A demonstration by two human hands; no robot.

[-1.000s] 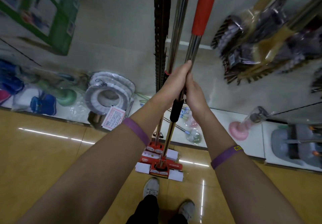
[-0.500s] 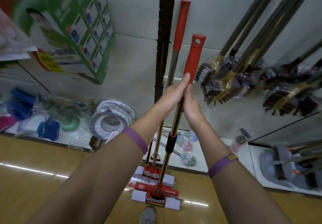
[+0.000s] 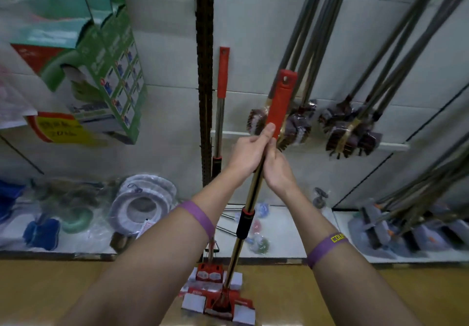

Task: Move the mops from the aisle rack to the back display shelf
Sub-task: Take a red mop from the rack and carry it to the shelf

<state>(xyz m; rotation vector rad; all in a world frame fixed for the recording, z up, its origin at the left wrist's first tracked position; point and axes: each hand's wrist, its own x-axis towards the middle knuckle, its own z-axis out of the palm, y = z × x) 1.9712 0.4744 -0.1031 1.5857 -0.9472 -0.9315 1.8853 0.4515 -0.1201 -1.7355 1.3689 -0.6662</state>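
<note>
Red plastic sleeves the top of the held mop [image 3: 280, 102], and both hands are clamped on its metal shaft just below that grip. The left hand [image 3: 247, 154] wraps the shaft from the left, with one digit extended up onto the red sleeve. The right hand [image 3: 278, 171] closes on it from the right, slightly lower, and the two hands touch. The long axis runs from the red-and-white head at floor [image 3: 50, 287] level, close in front of the person, up past a black collar, and leans a little to the right at the top. Whether the head bears on the floor cannot be told. The second mop [image 3: 220, 112] stands nearly upright just left of the held one, beside the black slotted upright [image 3: 204, 84], with its head directly behind the held head. It lies on the left hand's side, so that hand is the nearer one for it. Judged obstruction: the hanging brooms [image 3: 302, 125] sit immediately behind and to the right of the red grip, so a lift or swing to the right risks snagging their bristles. Green boxes [image 3: 109, 77] hang well apart to the left. Wrapped goods lie on the bottom shelf [image 3: 279, 258] behind both heads.
</note>
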